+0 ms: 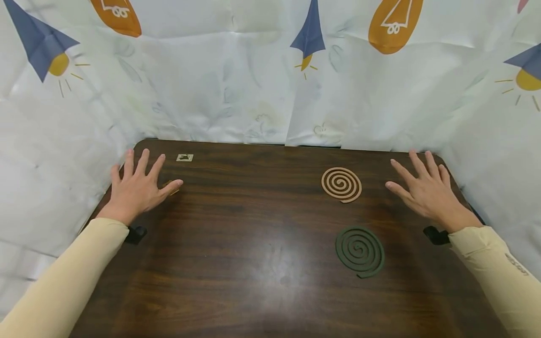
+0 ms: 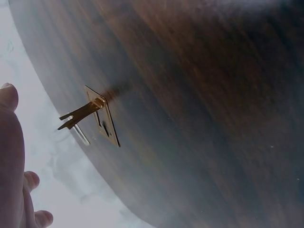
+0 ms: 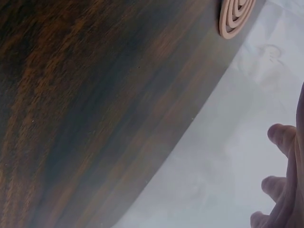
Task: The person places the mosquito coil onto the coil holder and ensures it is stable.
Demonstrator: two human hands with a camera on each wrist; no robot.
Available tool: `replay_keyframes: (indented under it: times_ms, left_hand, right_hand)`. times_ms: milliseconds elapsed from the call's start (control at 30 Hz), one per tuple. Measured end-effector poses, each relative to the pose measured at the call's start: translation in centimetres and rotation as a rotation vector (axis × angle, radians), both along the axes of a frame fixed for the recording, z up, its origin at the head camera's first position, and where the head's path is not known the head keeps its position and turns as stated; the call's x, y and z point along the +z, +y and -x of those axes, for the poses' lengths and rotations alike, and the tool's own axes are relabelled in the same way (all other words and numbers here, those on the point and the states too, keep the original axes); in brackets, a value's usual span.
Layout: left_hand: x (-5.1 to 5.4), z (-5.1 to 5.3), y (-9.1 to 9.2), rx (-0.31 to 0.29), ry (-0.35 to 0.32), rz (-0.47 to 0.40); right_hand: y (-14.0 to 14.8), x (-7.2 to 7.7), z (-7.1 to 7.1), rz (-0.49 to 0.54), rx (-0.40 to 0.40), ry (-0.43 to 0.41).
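The left hand (image 1: 137, 190) is held over the far left corner of the table (image 1: 236, 225), palm down, with its fingers spread wide and nothing gripped. The right hand (image 1: 424, 192) is held in the same way at the far right corner, its fingers also fanned apart and nothing held. Whether the table is touched by either hand cannot be told.

By the left thumb, a copper-coloured stand (image 2: 98, 102) is partly covered in the head view; in the left wrist view its forked prong is seen bent up from a thin frame. Just beyond, near the far edge, a small flat metal plate (image 1: 184, 157) is laid, marked by a dark forked shape.

To the left of the right hand, a tan coil (image 1: 340, 182) is laid flat, and nearer the wearer a dark green coil (image 1: 358, 247) is set, apart from it.

Both forearms are covered by cream sleeves (image 1: 80, 267). Dark lettering (image 1: 516, 264) is printed along the right one, too small and slanted to be read with certainty. Black wrist mounts (image 1: 436, 235) are worn beneath.

The table is enclosed by white cloth (image 1: 190, 70), printed with blue rockets (image 1: 310, 35) and orange ovals (image 1: 395, 28) bearing white line drawings.
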State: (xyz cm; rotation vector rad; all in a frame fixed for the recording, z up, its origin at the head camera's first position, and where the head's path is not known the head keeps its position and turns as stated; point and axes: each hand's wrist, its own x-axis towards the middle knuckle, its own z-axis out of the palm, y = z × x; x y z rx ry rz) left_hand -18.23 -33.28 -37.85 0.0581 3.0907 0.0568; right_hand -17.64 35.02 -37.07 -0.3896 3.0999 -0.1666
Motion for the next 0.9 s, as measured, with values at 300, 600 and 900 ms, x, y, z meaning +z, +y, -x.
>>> replay_keyframes:
  times_ms: [300, 600, 900]
  left_hand:
    - [-0.7, 0.8, 0.1, 0.004, -0.011, -0.004]
    - [-0.9, 2.1, 0.2, 0.001, -0.012, -0.032]
    - [-0.1, 3.4, 0.6, -0.003, -0.034, -0.039]
  right_hand:
    - [-0.4, -0.5, 0.4, -0.005, -0.008, -0.020]
    - [-1.6, -0.7, 1.3, 0.023, -0.012, -0.030]
    - [-2.4, -1.0, 2.7, 0.068, -0.004, -0.031]
